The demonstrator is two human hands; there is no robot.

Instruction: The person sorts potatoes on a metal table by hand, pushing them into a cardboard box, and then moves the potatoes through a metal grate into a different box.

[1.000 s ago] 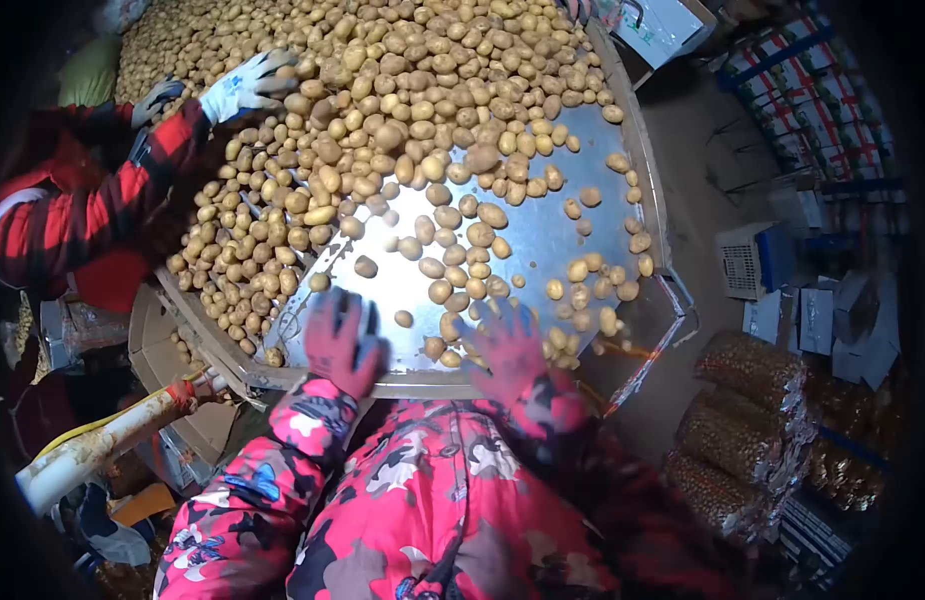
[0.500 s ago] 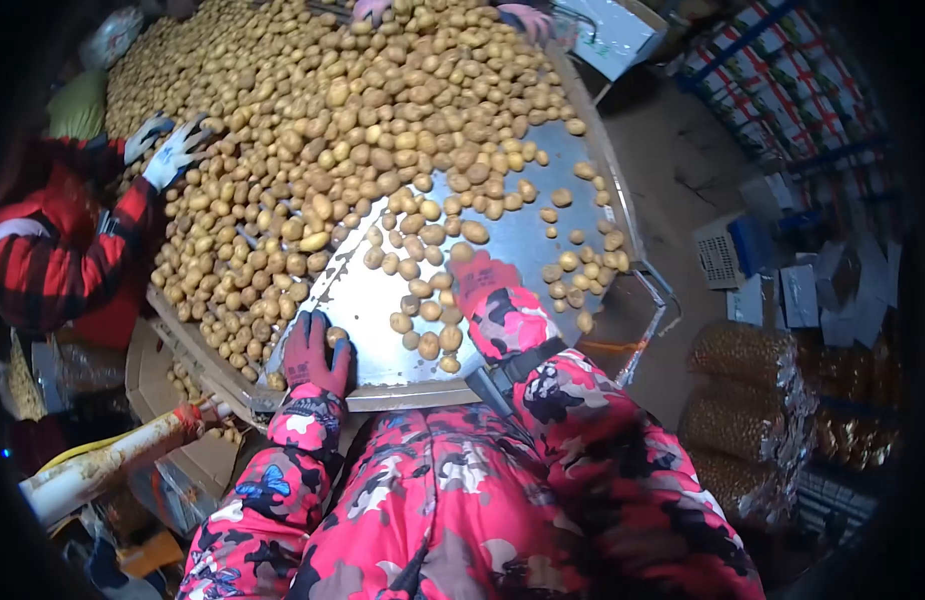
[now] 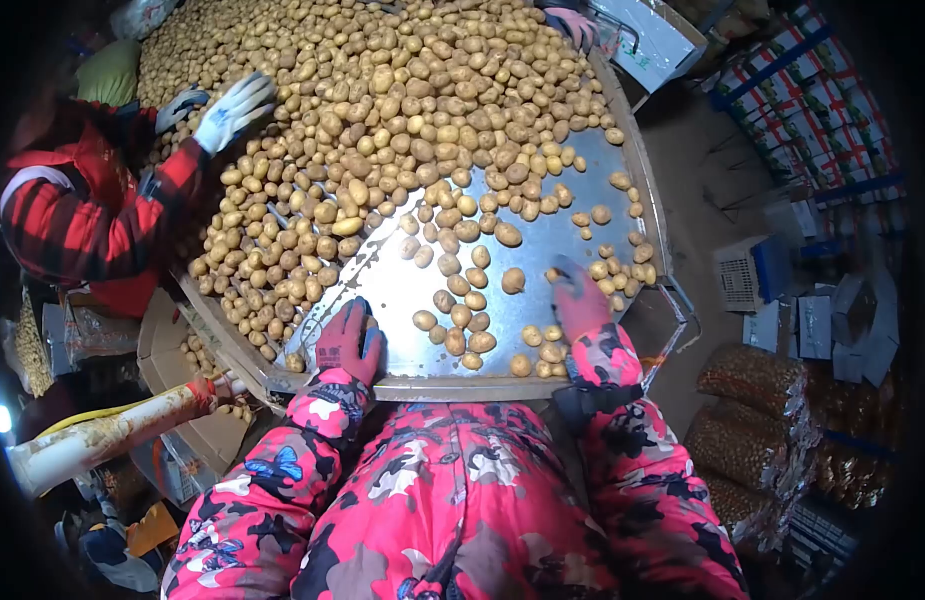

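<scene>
A large heap of potatoes (image 3: 412, 100) covers the far and left parts of a metal table (image 3: 397, 345). My left hand (image 3: 349, 345), in a pink and dark glove, rests near the front left edge with its fingers apart; a potato (image 3: 366, 323) shows beside its fingertips. My right hand (image 3: 579, 303), gloved and somewhat blurred, is at the right front, among loose potatoes; whether it holds one cannot be made out. Several potatoes (image 3: 460, 315) lie spread on the metal between my hands, and a small group (image 3: 542, 352) sits just left of my right wrist.
A co-worker in a red and black checked sleeve (image 3: 92, 235) reaches in from the left with white gloves (image 3: 234, 112). Another person's gloved hand (image 3: 574, 27) is at the far edge. Netted sacks (image 3: 747, 410) and a white crate (image 3: 739, 275) stand to the right.
My right hand has moved right, from the middle potatoes to the right group. More potatoes lie near the right front edge. The co-worker's white glove is raised over the heap. The view has shifted slightly.
</scene>
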